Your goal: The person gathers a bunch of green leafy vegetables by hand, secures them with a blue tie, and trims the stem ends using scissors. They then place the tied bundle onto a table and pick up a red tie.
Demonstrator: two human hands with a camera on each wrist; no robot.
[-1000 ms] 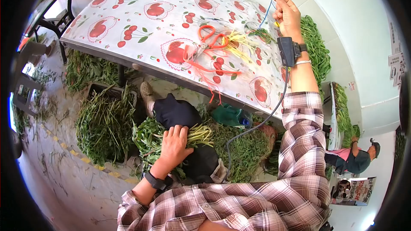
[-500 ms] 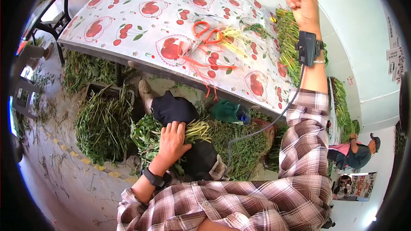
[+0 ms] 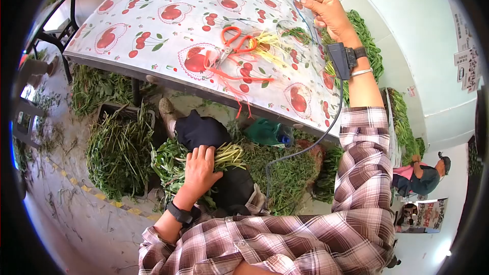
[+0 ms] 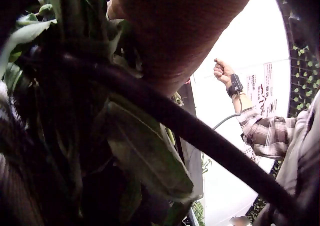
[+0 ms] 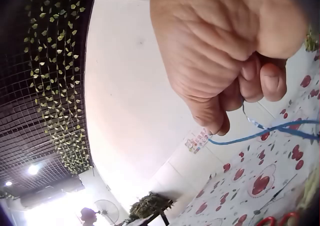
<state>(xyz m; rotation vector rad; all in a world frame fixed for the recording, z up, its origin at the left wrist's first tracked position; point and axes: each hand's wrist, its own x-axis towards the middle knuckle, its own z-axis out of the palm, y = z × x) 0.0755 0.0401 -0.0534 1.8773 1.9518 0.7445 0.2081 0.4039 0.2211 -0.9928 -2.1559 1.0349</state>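
Note:
My left hand (image 3: pixel 200 167) lies on a bundle of green stalks (image 3: pixel 232 154) across my lap, fingers spread over it; the left wrist view shows only the palm (image 4: pixel 175 31) against dark leaves (image 4: pixel 142 153). My right hand (image 3: pixel 327 14) is raised over the far right part of the table (image 3: pixel 132 46). It pinches a thin blue string (image 3: pixel 304 16) between curled fingers, and the right wrist view shows that string (image 5: pixel 260 132) trailing from the fingertips (image 5: pixel 270 83). Orange scissors (image 3: pixel 235 42) lie on the cherry-print cloth beside yellow-green trimmings (image 3: pixel 270 46).
A pile of greens (image 3: pixel 368 40) lies on the table's right end, past my right hand. More greens fill a crate (image 3: pixel 119 145) on the floor at left and heap under the table (image 3: pixel 290 173). Another person (image 3: pixel 420 178) sits at far right.
My right hand rose up and to the right with the blue string, then came back down and left over the table. My left hand stayed on the bundle.

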